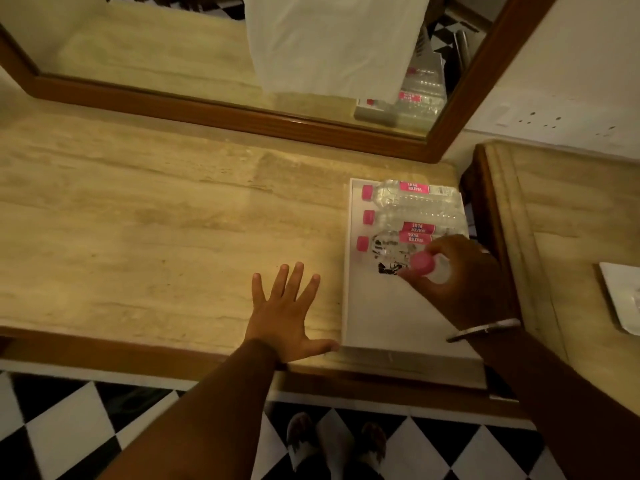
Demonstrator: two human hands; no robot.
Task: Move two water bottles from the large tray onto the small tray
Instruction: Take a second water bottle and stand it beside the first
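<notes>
Pink-capped clear bottles [412, 199], white tray [381, 313], black-and-white checkered floor [69, 427].

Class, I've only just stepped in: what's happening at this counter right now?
A person stands at a stone counter. Their right hand grips a pink-capped water bottle over the large white tray, where three more bottles lie side by side. The left hand rests flat and open beside the tray. A small tray shows far right.

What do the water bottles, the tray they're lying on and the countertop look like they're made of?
Water bottles: clear, ribbed thin plastic with pink caps, judging by the see-through walls. Large tray: smooth matte white, probably plastic or painted wood; I can't tell which. Countertop: polished beige stone, likely marble or travertine, given its banded veining and sheen.
</notes>
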